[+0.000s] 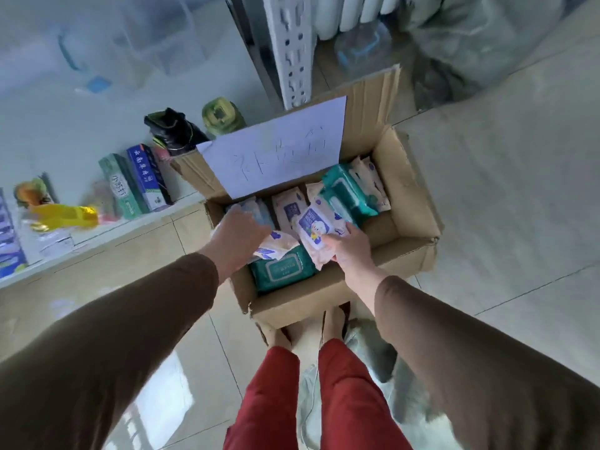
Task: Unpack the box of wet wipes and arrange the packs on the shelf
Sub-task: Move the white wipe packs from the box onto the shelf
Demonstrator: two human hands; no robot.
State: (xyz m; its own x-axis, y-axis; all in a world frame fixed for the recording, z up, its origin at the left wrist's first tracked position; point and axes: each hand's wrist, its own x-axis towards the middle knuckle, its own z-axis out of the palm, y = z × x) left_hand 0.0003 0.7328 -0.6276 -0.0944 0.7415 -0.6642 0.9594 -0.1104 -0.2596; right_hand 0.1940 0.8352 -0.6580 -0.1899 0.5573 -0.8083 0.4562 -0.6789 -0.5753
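An open cardboard box point(402, 196) stands on the floor in front of my feet, with a white handwritten sheet point(279, 147) on its far flap. Inside lie several wet wipe packs, some white and blue, some teal point(281, 271). My right hand point(352, 248) holds a white and blue pack point(316, 227) at the box's middle. My left hand point(237, 237) reaches into the left side of the box, its fingers on another white pack point(276, 245); how firmly it grips is unclear. The low white shelf point(107, 232) runs along the left.
On the shelf stand toothpaste boxes point(143, 180), a black bottle point(175, 131), a green-capped jar point(220, 115) and a yellow item point(65, 216). A white perforated shelf post point(289, 50) rises behind the box. Plastic-wrapped bags point(470, 53) sit at the far right. Tiled floor lies to the right.
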